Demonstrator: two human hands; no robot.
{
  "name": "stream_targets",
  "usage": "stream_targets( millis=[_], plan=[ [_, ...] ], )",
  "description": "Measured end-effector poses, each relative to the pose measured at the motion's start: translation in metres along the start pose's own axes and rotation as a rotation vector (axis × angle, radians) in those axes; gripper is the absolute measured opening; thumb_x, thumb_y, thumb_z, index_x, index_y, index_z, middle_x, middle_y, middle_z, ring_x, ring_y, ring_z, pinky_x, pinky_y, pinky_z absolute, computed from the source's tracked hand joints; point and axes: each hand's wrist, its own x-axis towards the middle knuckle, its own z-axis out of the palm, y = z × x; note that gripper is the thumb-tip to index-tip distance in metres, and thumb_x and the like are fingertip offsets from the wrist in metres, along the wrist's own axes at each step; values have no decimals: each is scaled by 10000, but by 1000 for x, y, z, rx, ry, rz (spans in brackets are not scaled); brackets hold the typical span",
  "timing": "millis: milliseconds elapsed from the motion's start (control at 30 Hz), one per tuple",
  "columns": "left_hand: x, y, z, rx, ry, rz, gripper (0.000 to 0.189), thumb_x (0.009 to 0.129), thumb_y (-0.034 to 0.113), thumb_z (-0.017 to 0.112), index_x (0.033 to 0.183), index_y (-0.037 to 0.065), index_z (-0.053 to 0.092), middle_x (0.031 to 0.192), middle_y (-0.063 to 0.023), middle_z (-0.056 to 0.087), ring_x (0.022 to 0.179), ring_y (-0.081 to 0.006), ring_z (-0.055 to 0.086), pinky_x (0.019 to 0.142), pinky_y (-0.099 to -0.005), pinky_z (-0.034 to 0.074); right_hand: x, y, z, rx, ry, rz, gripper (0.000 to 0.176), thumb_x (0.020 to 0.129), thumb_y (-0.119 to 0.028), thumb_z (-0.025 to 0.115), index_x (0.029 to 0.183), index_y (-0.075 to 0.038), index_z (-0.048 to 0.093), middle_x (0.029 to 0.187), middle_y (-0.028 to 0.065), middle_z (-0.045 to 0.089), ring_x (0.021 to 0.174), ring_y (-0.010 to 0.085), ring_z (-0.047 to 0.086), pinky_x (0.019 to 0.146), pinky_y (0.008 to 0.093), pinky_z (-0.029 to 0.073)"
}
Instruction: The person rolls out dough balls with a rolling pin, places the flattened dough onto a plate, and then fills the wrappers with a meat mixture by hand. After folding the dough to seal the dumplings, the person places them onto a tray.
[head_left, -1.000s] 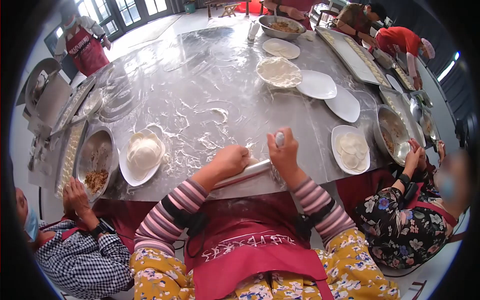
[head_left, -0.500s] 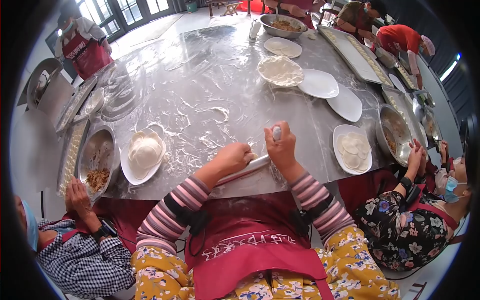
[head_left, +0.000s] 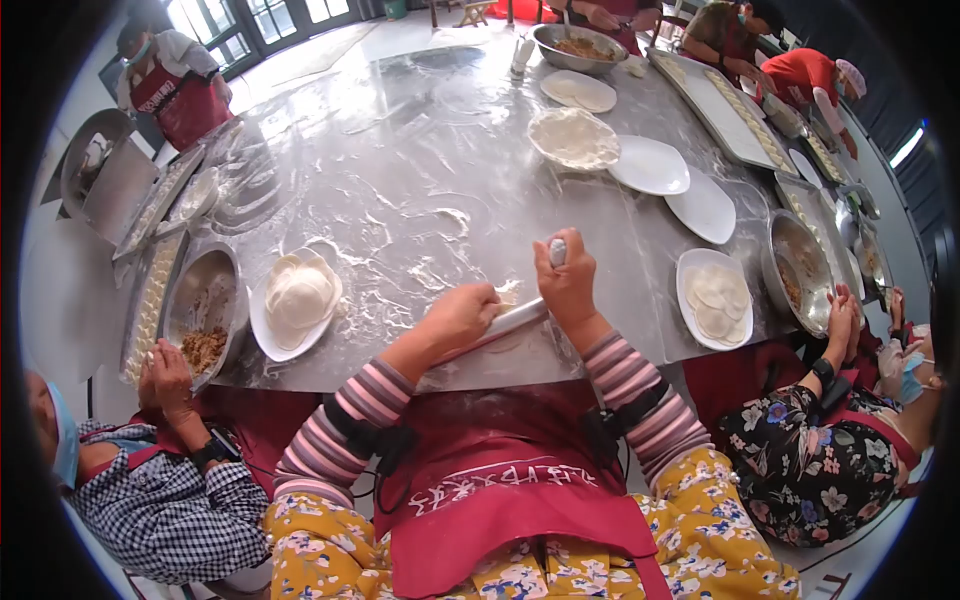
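Two hands are at the near edge of a floured metal table (head_left: 390, 150). Right hand (head_left: 568, 290): fist closed around a rolling pin (head_left: 515, 320). A pale rounded end shows above the fist; the pale bar slants from below the fist toward the left forearm. Left hand (head_left: 462, 318): fingers curled narrow, fingertips next to a pale piece of dough (head_left: 508, 297). The dough lies between the two hands, on the far side of the bar; whether the fingers pinch it cannot be told.

Left of the hands: one white plate (head_left: 262, 335) bearing a stack of dough rounds (head_left: 302, 290). Next to it stands a metal bowl (head_left: 215, 285) with brown filling (head_left: 205, 350). Right of the hands: a second plate (head_left: 690, 322) with overlapping dough rounds, and beside it another metal bowl (head_left: 800, 255). Farther across: a dish of flour (head_left: 573, 138).

Markings: the wearer's red apron (head_left: 520, 540) carries a row of white characters (head_left: 500, 485), seen upside down and not securely readable. A person (head_left: 180, 85) at far left wears a red apron with white characters, too small to read.
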Motion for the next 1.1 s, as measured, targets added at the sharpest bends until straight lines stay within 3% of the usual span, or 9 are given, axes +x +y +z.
stream_targets(
  millis=[133,267,400,633,700,733,867,1033,1100],
  plan=[
    [2,-6,8,85,-25,-4,216,835,188,604,939,2,641,887,-246,653,861,-400,640,764,-455,492,-28,-2,-26,-118,40,-110,214,834,-57,704,943,-43,521,689,169,545,562,357,530,521,422,436],
    [-13,-12,17,-43,122,162,201,810,144,623,932,-11,584,844,-221,634,822,-375,635,724,-448,484,-62,-17,-59,143,-55,254,177,882,-26,656,863,-47,481,661,55,501,522,129,517,477,289,414],
    [-40,-15,-30,-222,140,57,172,820,101,621,947,-8,579,747,-116,569,737,-192,573,690,-348,474,-61,-23,-60,199,-50,220,191,907,-28,640,858,-50,457,667,26,476,489,92,498,446,255,389],
    [-89,-69,-146,-182,367,-65,212,820,99,634,993,-24,626,832,-89,626,794,-167,602,733,-301,493,-59,-26,-60,217,-56,220,188,913,-25,634,865,-53,454,650,15,474,472,78,490,426,241,381],
    [-92,-79,-184,-74,419,-356,301,831,105,650,1107,-15,631,987,-122,651,914,-175,615,798,-306,505,-61,-27,-62,213,-69,212,185,915,-20,628,869,-54,453,634,8,475,466,72,487,424,236,378],
    [-92,-104,-195,-90,477,-320,351,828,136,659,1117,-59,619,998,-173,667,924,-243,645,852,-339,515,-62,-27,-63,211,-71,214,185,915,-20,628,869,-54,453,634,8,475,466,72,487,424,236,378],
    [-97,-108,-201,192,770,-407,316,834,161,680,1080,-34,635,1032,-179,678,951,-242,651,843,-343,508,-64,-17,-55,200,-47,230,178,896,-19,650,866,-51,477,620,16,481,481,94,499,433,262,388],
    [-87,-41,-119,-26,462,-113,116,870,63,634,938,-30,646,833,-99,675,803,-124,623,694,-262,487,-65,-15,-61,118,-60,194,181,859,-35,687,873,-60,508,647,68,521,512,155,530,469,300,411],
    [-82,-26,-78,-46,309,176,93,883,77,647,929,-3,650,856,-96,667,781,-174,629,689,-305,492,-69,-24,-68,95,-30,140,187,854,-36,691,875,-56,506,651,77,530,515,178,535,472,302,417]
  ],
)
